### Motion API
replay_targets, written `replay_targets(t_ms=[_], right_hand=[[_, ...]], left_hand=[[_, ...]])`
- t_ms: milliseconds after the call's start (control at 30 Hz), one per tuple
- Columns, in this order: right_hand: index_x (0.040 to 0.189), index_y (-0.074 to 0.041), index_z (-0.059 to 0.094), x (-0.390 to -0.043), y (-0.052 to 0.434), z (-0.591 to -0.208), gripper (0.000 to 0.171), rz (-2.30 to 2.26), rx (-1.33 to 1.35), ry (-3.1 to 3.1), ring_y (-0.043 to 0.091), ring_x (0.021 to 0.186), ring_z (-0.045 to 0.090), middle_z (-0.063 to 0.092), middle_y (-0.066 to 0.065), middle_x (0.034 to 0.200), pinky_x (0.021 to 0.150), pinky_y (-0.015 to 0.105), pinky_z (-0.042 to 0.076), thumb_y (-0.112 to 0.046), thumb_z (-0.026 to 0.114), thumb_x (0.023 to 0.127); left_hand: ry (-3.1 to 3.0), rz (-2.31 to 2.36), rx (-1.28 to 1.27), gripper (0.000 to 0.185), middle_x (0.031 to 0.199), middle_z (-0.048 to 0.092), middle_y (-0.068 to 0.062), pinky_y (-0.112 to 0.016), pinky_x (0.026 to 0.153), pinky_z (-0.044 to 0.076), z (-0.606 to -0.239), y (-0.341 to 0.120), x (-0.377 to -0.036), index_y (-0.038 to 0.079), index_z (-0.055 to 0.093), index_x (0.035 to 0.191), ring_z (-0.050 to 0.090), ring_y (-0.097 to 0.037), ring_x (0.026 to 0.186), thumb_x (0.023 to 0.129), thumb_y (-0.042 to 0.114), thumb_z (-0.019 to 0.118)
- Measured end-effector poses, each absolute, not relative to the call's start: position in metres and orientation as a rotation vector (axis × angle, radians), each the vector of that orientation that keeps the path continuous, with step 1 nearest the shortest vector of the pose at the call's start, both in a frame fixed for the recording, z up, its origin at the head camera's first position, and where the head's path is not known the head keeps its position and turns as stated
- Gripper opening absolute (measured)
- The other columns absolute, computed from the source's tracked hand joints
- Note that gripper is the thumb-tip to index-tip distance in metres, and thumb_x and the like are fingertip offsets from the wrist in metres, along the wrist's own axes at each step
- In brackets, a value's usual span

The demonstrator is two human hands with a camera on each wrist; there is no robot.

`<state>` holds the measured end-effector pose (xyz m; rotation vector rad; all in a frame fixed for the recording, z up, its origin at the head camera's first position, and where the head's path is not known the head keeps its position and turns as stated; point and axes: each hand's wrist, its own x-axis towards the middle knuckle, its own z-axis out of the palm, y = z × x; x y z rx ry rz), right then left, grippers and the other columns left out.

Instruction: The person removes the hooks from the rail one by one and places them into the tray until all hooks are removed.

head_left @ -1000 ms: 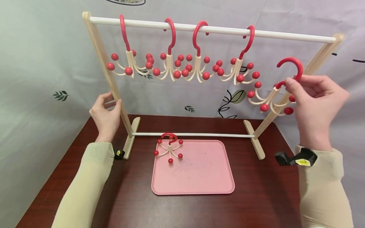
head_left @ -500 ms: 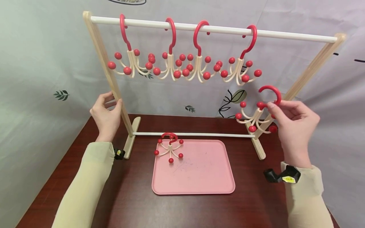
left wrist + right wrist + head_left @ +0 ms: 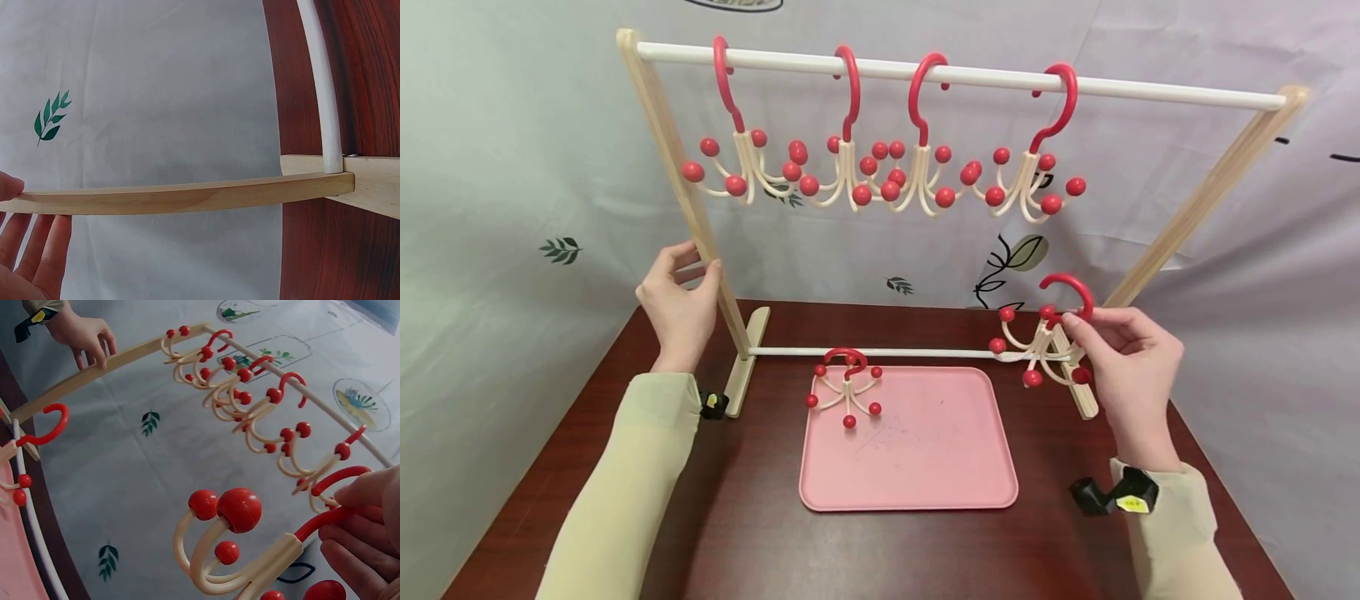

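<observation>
My right hand (image 3: pixel 1131 375) pinches the red hook of a multi-arm hanger (image 3: pixel 1040 343), whose cream arms end in red balls. In the head view this hanger is low at the right, overlapping the rack's right foot (image 3: pixel 1081 392). Close up in the right wrist view, thumb and fingers squeeze the base of its hook (image 3: pixel 325 519). My left hand (image 3: pixel 681 304) grips the rack's left wooden post (image 3: pixel 673 154), thumb on one side and fingers on the other in the left wrist view. Several similar hangers (image 3: pixel 846 175) hang from the white top rail (image 3: pixel 985 75).
A pink tray (image 3: pixel 925 467) lies on the dark wood table (image 3: pixel 745 533), with another such hanger (image 3: pixel 847 388) at its back left corner. Behind the tray runs the rack's white lower rail (image 3: pixel 790 352). A printed pale cloth (image 3: pixel 850 267) stands behind everything.
My right hand has carried the hanger down and to the left, from beside the right post to near its foot. The left hand stays on the left post.
</observation>
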<state>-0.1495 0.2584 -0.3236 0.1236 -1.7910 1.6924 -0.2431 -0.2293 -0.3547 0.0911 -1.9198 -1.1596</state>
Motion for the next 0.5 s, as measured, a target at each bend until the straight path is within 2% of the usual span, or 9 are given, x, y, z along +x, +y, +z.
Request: replay_targets(t_ms=[167,267,500], right_hand=[[0.099,0.019,0.07,-0.148,0.25,-0.334,0.027,1.755,0.211,-1.781,0.017,0.08,0.075,0.076,0.014,0.089,0.072,0.023,0.06,0.007,0.084,0.08],[0.098,0.018,0.07,-0.147,0.245,-0.339,0.025,1.741,0.218,-1.808,0.016,0.08,0.075,0.077,0.013,0.089,0.072,0.022,0.06,0.007,0.083,0.08],[0.098,0.012,0.073,-0.146,0.234,-0.352,0.019,1.725,0.249,-1.908,0.015,0.083,0.075,0.077,0.009,0.091,0.071,0.022,0.06,0.008,0.082,0.082]], left_hand=[[-1.923,-1.151,0.087,0.028,0.11,0.075,0.001,-0.029,0.079,0.061,-0.354,-0.229,-0.243,0.013,0.074,0.121,0.073,-0.017,0.093,0.094,0.021,0.074],[-1.926,-1.151,0.086,0.028,0.111,0.075,0.001,-0.032,0.08,0.061,-0.354,-0.229,-0.242,0.013,0.074,0.121,0.073,-0.018,0.093,0.094,0.021,0.074],[-1.931,-1.151,0.097,0.029,0.111,0.075,0.001,-0.028,0.08,0.061,-0.353,-0.229,-0.241,0.013,0.074,0.121,0.073,-0.017,0.094,0.094,0.022,0.074]])
